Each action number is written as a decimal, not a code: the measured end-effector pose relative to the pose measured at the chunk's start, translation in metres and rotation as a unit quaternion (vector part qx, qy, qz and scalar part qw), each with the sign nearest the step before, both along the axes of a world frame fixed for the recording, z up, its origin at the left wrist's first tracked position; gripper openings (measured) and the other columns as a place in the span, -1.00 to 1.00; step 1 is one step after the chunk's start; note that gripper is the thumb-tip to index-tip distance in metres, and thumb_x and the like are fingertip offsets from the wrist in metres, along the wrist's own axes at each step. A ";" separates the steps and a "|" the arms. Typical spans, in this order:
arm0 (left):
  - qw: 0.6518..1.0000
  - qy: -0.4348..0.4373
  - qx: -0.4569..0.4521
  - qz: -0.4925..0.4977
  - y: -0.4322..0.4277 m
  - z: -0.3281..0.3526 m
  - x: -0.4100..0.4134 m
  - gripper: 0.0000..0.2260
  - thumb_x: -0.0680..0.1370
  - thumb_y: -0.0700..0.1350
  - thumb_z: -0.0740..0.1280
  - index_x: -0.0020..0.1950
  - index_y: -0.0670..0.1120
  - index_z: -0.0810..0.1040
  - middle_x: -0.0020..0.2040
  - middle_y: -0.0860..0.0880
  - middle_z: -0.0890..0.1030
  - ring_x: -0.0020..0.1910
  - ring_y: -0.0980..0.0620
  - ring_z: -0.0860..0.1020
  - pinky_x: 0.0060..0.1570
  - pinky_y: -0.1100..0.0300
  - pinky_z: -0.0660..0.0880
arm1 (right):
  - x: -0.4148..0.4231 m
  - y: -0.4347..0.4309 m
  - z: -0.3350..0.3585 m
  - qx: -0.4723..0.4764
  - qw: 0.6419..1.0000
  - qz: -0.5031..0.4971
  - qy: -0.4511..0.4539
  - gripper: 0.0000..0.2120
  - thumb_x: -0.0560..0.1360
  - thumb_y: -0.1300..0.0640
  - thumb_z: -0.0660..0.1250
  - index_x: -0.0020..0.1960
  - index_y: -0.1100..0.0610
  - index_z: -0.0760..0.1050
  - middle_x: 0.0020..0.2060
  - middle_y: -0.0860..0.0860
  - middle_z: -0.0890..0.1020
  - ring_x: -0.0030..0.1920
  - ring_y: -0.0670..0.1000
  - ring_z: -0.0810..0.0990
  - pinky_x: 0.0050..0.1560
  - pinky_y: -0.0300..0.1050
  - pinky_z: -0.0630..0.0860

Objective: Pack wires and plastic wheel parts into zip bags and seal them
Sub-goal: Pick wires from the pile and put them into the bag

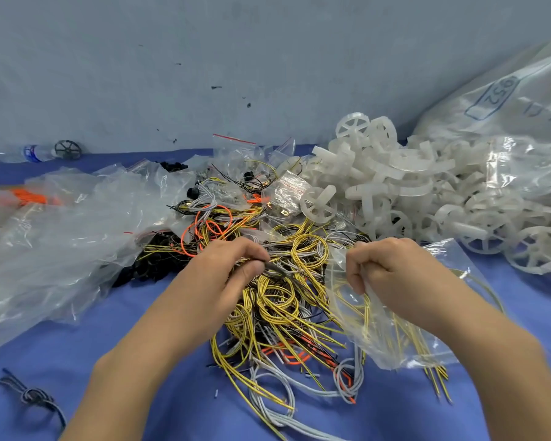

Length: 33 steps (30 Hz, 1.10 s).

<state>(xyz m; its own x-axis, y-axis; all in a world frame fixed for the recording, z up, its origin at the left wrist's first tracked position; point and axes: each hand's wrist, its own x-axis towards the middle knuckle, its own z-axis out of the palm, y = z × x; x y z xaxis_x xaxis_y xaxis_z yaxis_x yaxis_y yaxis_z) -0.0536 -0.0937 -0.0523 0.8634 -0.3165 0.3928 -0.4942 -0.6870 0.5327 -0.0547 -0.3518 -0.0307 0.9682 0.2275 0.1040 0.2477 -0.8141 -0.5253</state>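
Observation:
A tangled pile of yellow, grey, orange and black wires [277, 300] covers the middle of the blue table. My left hand [229, 268] pinches a dark wire bundle at the top of that pile. My right hand [392, 268] grips the mouth of a clear zip bag [385, 338], which has yellow wires inside and lies over the pile's right side. White plastic wheel parts [395, 186] are heaped at the back right. Several small zip bags with red strips [236, 151] lie behind the wires.
Large crumpled clear plastic bags [54, 230] cover the left of the table. A big printed sack [506, 100] leans at the far right. A water bottle [32, 153] and a dark wheel [67, 149] stand by the wall. A knotted grey wire [34, 396] lies front left.

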 end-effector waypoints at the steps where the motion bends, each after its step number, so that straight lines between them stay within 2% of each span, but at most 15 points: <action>1: 0.999 -0.002 -0.036 -0.002 -0.005 0.002 -0.001 -0.89 0.59 -0.03 0.27 0.03 0.17 0.54 0.00 0.23 0.59 0.07 0.25 0.51 -0.01 0.48 0.34 | 0.000 0.000 0.000 0.001 1.000 -0.001 -0.004 -0.62 0.44 0.34 0.12 -0.38 -0.05 0.48 -0.43 -0.02 0.54 -0.46 -0.03 0.40 -0.32 0.02 0.49; 6: 0.985 -0.041 -0.166 0.004 -0.017 0.014 -0.003 -0.86 0.57 0.06 0.27 0.05 0.14 0.60 -0.13 0.19 0.65 -0.12 0.21 0.60 -0.16 0.42 0.45 | 0.000 0.000 0.000 0.000 1.000 0.000 -0.010 -0.64 0.44 0.34 0.13 -0.38 -0.02 0.47 -0.42 0.01 0.54 -0.45 0.00 0.40 -0.31 0.03 0.49; 10: 0.957 -0.041 -0.287 -0.019 -0.021 0.031 -0.008 -0.84 0.57 -0.03 0.29 0.07 0.07 0.64 -0.17 0.02 0.66 -0.25 0.13 0.61 -0.28 0.30 0.55 | -0.001 -0.002 0.001 0.003 1.000 0.001 -0.018 -0.65 0.42 0.36 0.14 -0.40 -0.01 0.45 -0.44 -0.09 0.52 -0.45 -0.07 0.38 -0.34 -0.06 0.41; 13: 0.942 0.085 -0.322 -0.043 -0.023 0.038 -0.007 -0.81 0.54 -0.07 0.29 0.06 0.02 0.67 -0.16 -0.06 0.67 -0.34 0.07 0.56 -0.42 0.25 0.50 | -0.003 -0.003 0.002 0.013 0.999 -0.001 -0.034 -0.65 0.38 0.38 0.14 -0.44 0.01 0.42 -0.46 -0.11 0.50 -0.42 -0.08 0.39 -0.37 -0.16 0.35; 17: 0.936 0.261 -0.222 -0.082 -0.034 0.031 -0.005 -0.80 0.59 -0.21 0.29 0.09 -0.01 0.66 -0.15 -0.03 0.69 -0.37 0.11 0.54 -0.40 0.30 0.48 | -0.005 -0.004 0.002 0.017 0.999 -0.001 -0.039 -0.64 0.37 0.38 0.14 -0.44 -0.01 0.41 -0.46 -0.15 0.49 -0.41 -0.09 0.40 -0.35 -0.14 0.38; 19: 0.928 0.304 -0.187 -0.104 -0.048 0.025 -0.002 -0.82 0.60 -0.21 0.30 0.13 -0.04 0.64 -0.14 -0.04 0.70 -0.39 0.12 0.53 -0.42 0.31 0.47 | -0.005 -0.004 0.003 0.014 0.999 -0.003 -0.044 -0.65 0.37 0.36 0.15 -0.43 -0.03 0.42 -0.48 -0.11 0.48 -0.41 -0.07 0.40 -0.31 -0.06 0.42; 23: 0.902 0.355 -0.216 -0.115 -0.087 0.009 0.007 -0.87 0.60 -0.27 0.28 0.04 -0.18 0.63 -0.19 -0.12 0.66 -0.43 0.12 0.53 -0.44 0.31 0.50 | -0.007 0.001 0.000 -0.007 0.998 0.006 -0.065 -0.70 0.40 0.28 0.21 -0.44 -0.01 0.40 -0.47 -0.05 0.47 -0.33 0.03 0.45 -0.27 -0.03 0.44; 25: 0.867 0.408 -0.264 -0.112 -0.103 0.003 0.010 -0.84 0.60 -0.29 0.26 -0.08 -0.21 0.63 -0.27 -0.08 0.64 -0.39 0.12 0.57 -0.37 0.32 0.55 | -0.007 0.003 -0.002 -0.010 0.997 0.005 -0.072 -0.70 0.42 0.26 0.21 -0.45 0.00 0.38 -0.48 -0.04 0.46 -0.31 0.07 0.45 -0.27 -0.02 0.45; 27: 0.797 0.482 -0.342 -0.122 -0.117 -0.003 0.011 -0.82 0.60 -0.34 0.22 -0.10 -0.23 0.60 -0.27 -0.09 0.63 -0.29 0.09 0.60 -0.25 0.29 0.59 | -0.005 0.002 -0.002 -0.004 0.997 -0.002 -0.077 -0.69 0.42 0.27 0.20 -0.45 -0.01 0.37 -0.48 -0.04 0.44 -0.30 0.07 0.44 -0.28 -0.03 0.42; 29: 0.735 0.526 -0.406 -0.137 -0.130 -0.008 0.010 -0.77 0.57 -0.41 0.13 -0.10 -0.24 0.57 -0.25 -0.12 0.58 -0.26 0.07 0.56 -0.25 0.28 0.60 | -0.004 -0.001 -0.002 0.001 0.996 -0.009 -0.085 -0.68 0.39 0.28 0.19 -0.48 0.00 0.34 -0.47 -0.04 0.45 -0.31 0.04 0.42 -0.31 -0.06 0.37; 31: 0.703 0.540 -0.441 -0.138 -0.142 -0.015 0.008 -0.69 0.55 -0.42 0.09 -0.21 -0.19 0.56 -0.34 -0.08 0.50 -0.36 0.09 0.48 -0.43 0.31 0.50 | -0.004 -0.002 -0.001 0.005 0.996 -0.008 -0.086 -0.69 0.37 0.29 0.18 -0.48 0.00 0.34 -0.47 -0.04 0.45 -0.33 0.01 0.40 -0.34 -0.09 0.34; 32: 0.692 0.547 -0.449 -0.139 -0.147 -0.018 0.007 -0.66 0.56 -0.40 0.09 -0.26 -0.16 0.56 -0.35 -0.07 0.47 -0.37 0.08 0.46 -0.45 0.30 0.44 | -0.004 -0.002 -0.001 0.002 0.996 -0.005 -0.084 -0.69 0.37 0.29 0.18 -0.48 0.00 0.34 -0.47 -0.04 0.45 -0.34 -0.01 0.39 -0.35 -0.11 0.33; 33: 0.682 0.552 -0.458 -0.142 -0.151 -0.021 0.007 -0.65 0.57 -0.37 0.09 -0.28 -0.14 0.56 -0.33 -0.09 0.46 -0.34 0.05 0.46 -0.40 0.26 0.40 | -0.004 0.000 -0.002 -0.002 0.997 -0.002 -0.082 -0.69 0.38 0.30 0.18 -0.47 0.01 0.34 -0.47 -0.03 0.45 -0.34 -0.02 0.39 -0.37 -0.14 0.30</action>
<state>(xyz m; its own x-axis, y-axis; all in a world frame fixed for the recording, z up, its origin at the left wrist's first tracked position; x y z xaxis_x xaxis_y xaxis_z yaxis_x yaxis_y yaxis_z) -0.0468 -0.2449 -0.0738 0.7473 -0.5916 -0.3026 0.5123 0.2229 0.8294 -0.0590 -0.3522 -0.0323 0.9390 0.2241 0.2608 0.3268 -0.8177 -0.4739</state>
